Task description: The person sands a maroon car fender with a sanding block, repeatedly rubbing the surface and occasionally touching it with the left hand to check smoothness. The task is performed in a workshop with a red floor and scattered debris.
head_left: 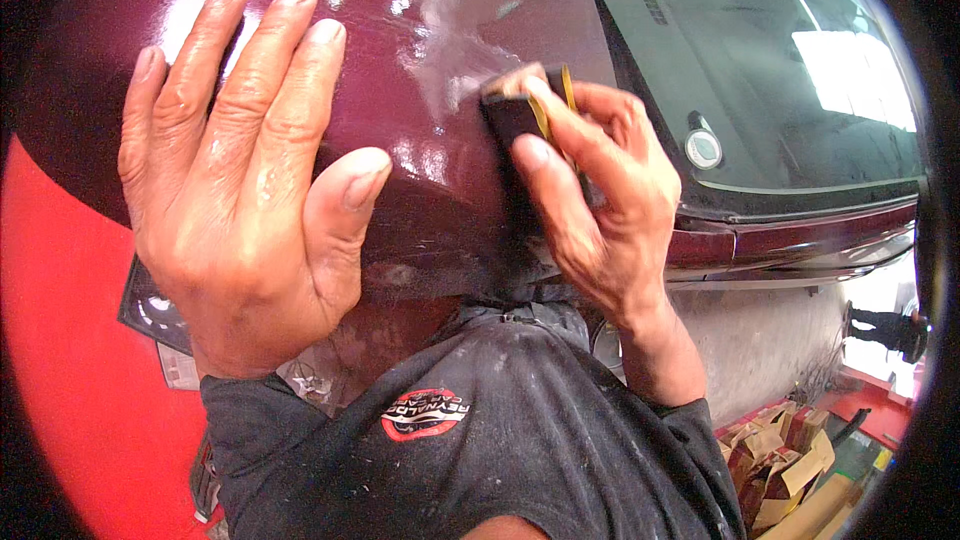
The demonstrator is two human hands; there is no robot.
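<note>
A glossy maroon car panel [390,105] stretches in front of me, probably the hood, with a whitish, hazy smear [450,40] across its surface. My left hand [240,170] is open over its left part, palm down, fingers stretched out and thumb apart; whether it touches the paint I cannot tell. Between the thumb and fingers of my right hand [615,190] is a small black-and-yellow block [512,122], slightly blurred. The block is at the panel's surface beside the lower end of the smear. Its underside is hidden.
Right of the panel lies the windshield [790,70], bearing a round pale sticker [703,148]. A bright red surface [70,310] fills the left side. Cardboard boxes [785,470] are piled at the lower right. Farther off at the right edge, a person's dark-clothed legs [885,330] appear.
</note>
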